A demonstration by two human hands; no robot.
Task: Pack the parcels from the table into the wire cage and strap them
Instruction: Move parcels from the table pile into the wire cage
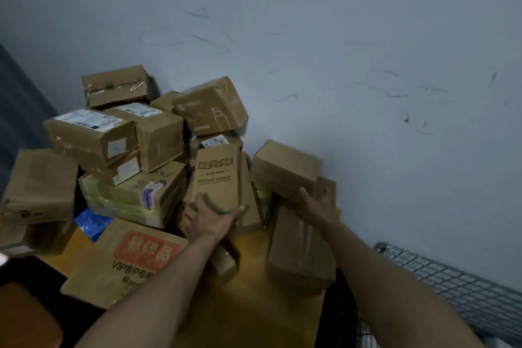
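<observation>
Box with print (216, 175) rises from left grip (210, 215) clasping its base; right grip (316, 203) clasps plain box (285, 169) from below.

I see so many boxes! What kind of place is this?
Probably a parcel depot or mailroom: labelled cardboard parcels heaped on a yellow table, a wire cage beside it, against a scuffed wall.

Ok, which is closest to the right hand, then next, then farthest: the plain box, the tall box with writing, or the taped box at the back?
1. Plain box: the right hand holds it.
2. Tall box: to the left, in the left hand.
3. Taped box: back left, on top.
</observation>
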